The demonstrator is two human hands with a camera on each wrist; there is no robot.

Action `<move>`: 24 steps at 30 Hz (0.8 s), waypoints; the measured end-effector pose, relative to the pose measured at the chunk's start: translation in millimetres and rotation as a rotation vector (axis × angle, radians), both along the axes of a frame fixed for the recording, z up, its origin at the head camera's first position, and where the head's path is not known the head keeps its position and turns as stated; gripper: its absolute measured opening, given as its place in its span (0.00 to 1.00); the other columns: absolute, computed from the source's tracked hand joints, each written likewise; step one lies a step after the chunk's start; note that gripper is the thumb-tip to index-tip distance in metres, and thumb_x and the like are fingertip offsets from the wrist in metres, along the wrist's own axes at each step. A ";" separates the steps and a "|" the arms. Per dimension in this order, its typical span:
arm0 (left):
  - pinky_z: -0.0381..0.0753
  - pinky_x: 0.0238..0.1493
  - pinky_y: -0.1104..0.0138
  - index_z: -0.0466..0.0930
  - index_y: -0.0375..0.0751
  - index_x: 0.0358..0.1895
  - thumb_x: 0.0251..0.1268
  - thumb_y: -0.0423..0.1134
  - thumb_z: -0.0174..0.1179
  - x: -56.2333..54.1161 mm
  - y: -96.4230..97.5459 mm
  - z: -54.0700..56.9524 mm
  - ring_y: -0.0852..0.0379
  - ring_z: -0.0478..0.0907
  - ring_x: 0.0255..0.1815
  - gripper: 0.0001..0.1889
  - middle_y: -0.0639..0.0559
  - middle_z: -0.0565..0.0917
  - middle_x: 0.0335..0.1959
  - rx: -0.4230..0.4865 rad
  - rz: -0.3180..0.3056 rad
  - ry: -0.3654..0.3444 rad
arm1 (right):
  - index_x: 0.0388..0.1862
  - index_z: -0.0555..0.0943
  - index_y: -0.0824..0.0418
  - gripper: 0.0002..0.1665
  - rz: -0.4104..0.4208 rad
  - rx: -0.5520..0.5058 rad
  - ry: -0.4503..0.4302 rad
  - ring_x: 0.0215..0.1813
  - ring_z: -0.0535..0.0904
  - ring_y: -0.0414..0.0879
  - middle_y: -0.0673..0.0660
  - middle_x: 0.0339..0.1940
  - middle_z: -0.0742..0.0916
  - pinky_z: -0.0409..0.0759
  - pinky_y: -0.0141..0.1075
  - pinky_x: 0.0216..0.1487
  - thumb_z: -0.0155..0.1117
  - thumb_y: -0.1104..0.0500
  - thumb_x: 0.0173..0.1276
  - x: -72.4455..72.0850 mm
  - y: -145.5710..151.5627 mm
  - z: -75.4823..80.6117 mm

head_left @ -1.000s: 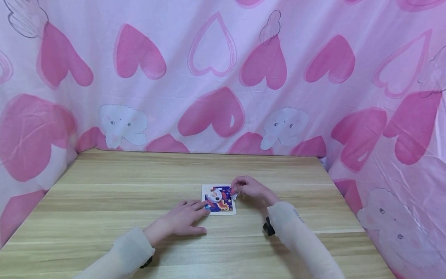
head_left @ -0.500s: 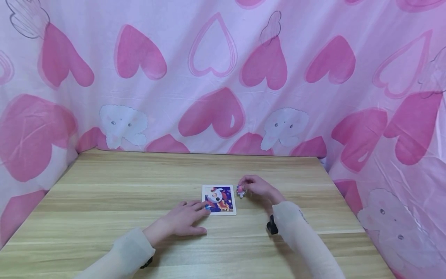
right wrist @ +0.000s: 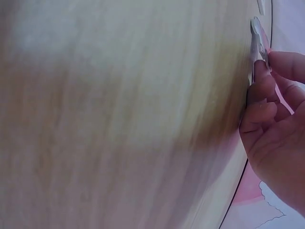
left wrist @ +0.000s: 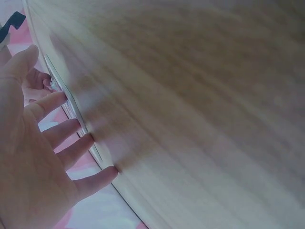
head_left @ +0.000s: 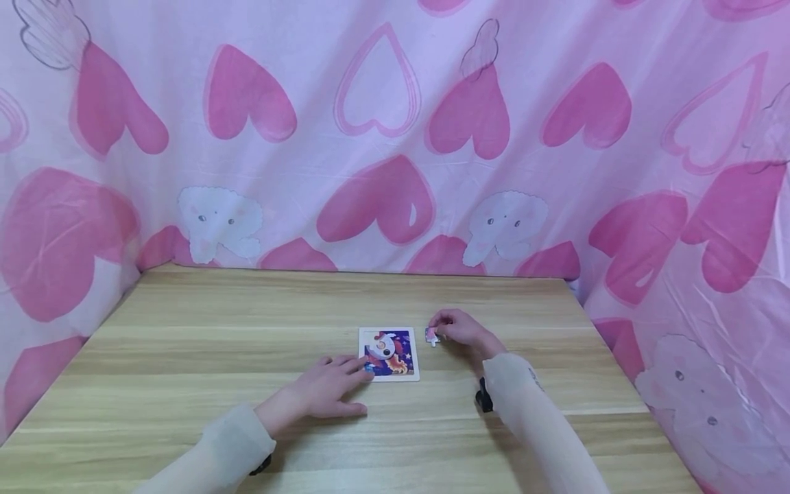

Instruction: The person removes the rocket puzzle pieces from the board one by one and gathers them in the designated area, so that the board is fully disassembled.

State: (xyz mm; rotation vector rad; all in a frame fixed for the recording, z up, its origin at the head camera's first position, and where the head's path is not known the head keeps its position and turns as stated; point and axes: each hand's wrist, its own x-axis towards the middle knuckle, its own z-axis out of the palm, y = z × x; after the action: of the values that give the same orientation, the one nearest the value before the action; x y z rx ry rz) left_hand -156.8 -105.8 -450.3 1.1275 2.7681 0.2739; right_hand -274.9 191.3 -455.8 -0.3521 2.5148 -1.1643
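Observation:
A small square jigsaw puzzle [head_left: 402, 348] in a white frame lies flat on the table, showing a white cartoon figure on dark blue. My left hand [head_left: 330, 386] is spread palm down, its fingertips resting on the puzzle's lower left edge and hiding that part. In the left wrist view the fingers of this hand [left wrist: 43, 138] look straight. Just right of the frame, my right hand [head_left: 463, 328] pinches a pink and white jigsaw piece [head_left: 431, 335] between thumb and finger. The right wrist view shows the piece [right wrist: 259, 38] edge-on, tilted slightly off the table.
The wooden table [head_left: 247, 309] has a light grain and reaches back to a pink curtain [head_left: 370, 199] printed with hearts. The curtain also hangs along the left and right sides. Dark camera mounts [head_left: 484, 396] sit under both wrists.
My right hand has drawn away from the puzzle's right edge toward the right, carrying the jigsaw piece, which has turned a little. The left hand and puzzle stay in place.

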 end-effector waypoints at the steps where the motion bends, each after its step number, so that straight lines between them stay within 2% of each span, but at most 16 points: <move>1: 0.57 0.54 0.43 0.66 0.51 0.61 0.54 0.65 0.47 0.0 0.1 0.2 0.45 0.56 0.63 0.34 0.46 0.61 0.64 -0.001 0.000 0.001 | 0.34 0.78 0.61 0.07 -0.009 0.009 0.008 0.31 0.70 0.46 0.54 0.29 0.78 0.71 0.35 0.32 0.53 0.68 0.59 0.0 -0.3 0.0; 11: 0.57 0.53 0.43 0.66 0.50 0.61 0.54 0.65 0.47 0.1 0.1 1.4 0.44 0.56 0.62 0.34 0.46 0.61 0.64 -0.003 -0.004 0.003 | 0.33 0.78 0.61 0.06 -0.027 0.031 0.037 0.31 0.70 0.46 0.54 0.29 0.78 0.71 0.35 0.31 0.57 0.67 0.56 1.8 -3.6 0.5; 18: 0.57 0.53 0.43 0.66 0.50 0.61 0.54 0.65 0.47 0.1 -0.1 1.7 0.44 0.56 0.62 0.33 0.46 0.61 0.64 0.003 -0.006 0.001 | 0.38 0.77 0.62 0.08 0.049 -0.003 0.111 0.35 0.72 0.46 0.53 0.31 0.79 0.71 0.37 0.37 0.58 0.66 0.58 6.3 -16.1 2.0; 24: 0.56 0.54 0.44 0.66 0.51 0.61 0.54 0.65 0.47 -0.1 -0.2 1.8 0.45 0.56 0.63 0.33 0.46 0.61 0.64 -0.001 -0.004 -0.007 | 0.39 0.77 0.62 0.09 0.111 -0.054 0.088 0.35 0.71 0.47 0.54 0.32 0.78 0.73 0.36 0.33 0.56 0.68 0.59 10.9 -35.5 3.1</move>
State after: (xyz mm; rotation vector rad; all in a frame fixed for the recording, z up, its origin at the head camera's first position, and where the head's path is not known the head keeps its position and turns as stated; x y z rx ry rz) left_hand -157.0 -106.0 -448.5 1.1300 2.7588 0.2760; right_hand -264.0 155.7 -452.7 -0.5614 2.5055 -1.1992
